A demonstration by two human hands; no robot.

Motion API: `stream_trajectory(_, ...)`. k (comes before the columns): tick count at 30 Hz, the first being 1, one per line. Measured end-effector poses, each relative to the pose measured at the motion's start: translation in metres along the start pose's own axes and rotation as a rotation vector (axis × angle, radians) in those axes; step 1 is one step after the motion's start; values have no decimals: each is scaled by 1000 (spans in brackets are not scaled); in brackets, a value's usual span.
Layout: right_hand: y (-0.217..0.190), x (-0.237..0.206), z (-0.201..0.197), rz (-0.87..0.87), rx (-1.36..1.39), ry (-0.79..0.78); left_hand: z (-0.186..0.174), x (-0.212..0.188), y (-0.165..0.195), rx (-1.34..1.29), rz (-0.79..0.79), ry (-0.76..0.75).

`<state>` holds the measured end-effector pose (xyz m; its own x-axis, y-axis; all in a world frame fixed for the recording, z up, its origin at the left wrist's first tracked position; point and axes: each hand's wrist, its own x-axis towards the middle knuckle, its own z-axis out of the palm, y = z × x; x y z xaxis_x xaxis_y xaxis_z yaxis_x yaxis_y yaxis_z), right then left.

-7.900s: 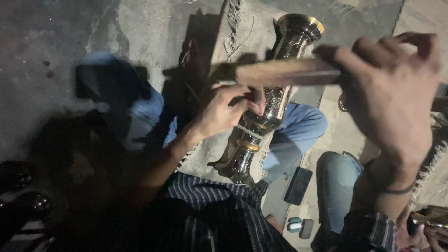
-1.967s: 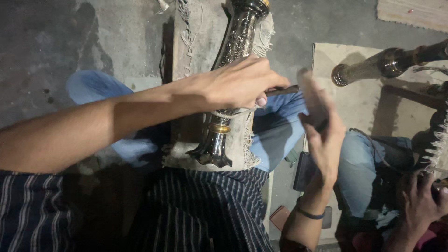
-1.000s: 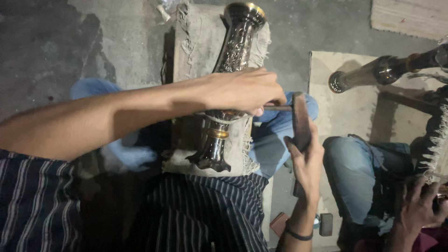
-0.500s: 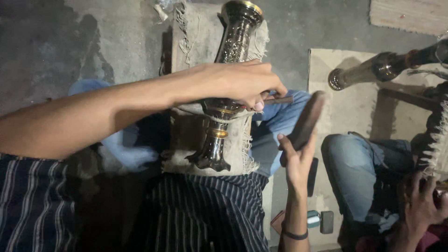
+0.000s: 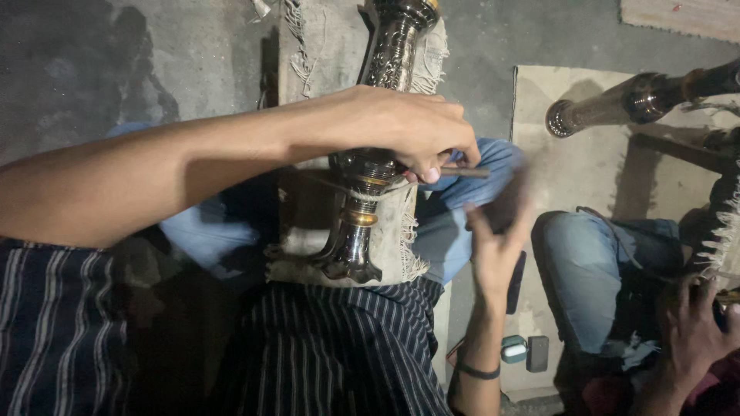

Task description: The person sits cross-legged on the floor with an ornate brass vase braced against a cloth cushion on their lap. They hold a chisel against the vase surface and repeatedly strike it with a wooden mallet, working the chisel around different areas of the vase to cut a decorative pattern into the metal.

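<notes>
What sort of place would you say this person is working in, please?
Probably a floor-level metal craft workshop. An ornate engraved brass vase lies on a frayed cloth pad, the left hand holds a thin metal punch to it, and a second dark metal vessel rests beside another seated worker.

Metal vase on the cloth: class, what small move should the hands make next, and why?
Probably bring the right hand and its blurred block against the chisel. The left hand pins the chisel to the metal vase, and the block sits just short.

Metalwork workshop, bare concrete floor (image 5: 139, 69), engraved brass vases (image 5: 378, 154), frayed mats (image 5: 601, 162)
</notes>
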<state>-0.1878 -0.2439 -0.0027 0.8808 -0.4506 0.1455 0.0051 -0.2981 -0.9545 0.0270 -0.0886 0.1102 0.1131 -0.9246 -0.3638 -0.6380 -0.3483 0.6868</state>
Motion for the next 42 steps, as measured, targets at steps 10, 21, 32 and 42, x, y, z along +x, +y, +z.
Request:
stream_trajectory(10, -18, 15, -11, 258, 144, 158, 15, -13, -11, 34, 190, 296)
stream_trajectory(21, -33, 52, -42, -130, -307, -141, 35, -33, -7, -171, 113, 542)
stream_trajectory(32, -25, 57, -52, 42, 23, -36, 41, -41, -15, -157, 124, 593)
stream_trajectory(42, -93, 66, -26, -136, -99, -193, 44, -42, -12, -127, 281, 700)
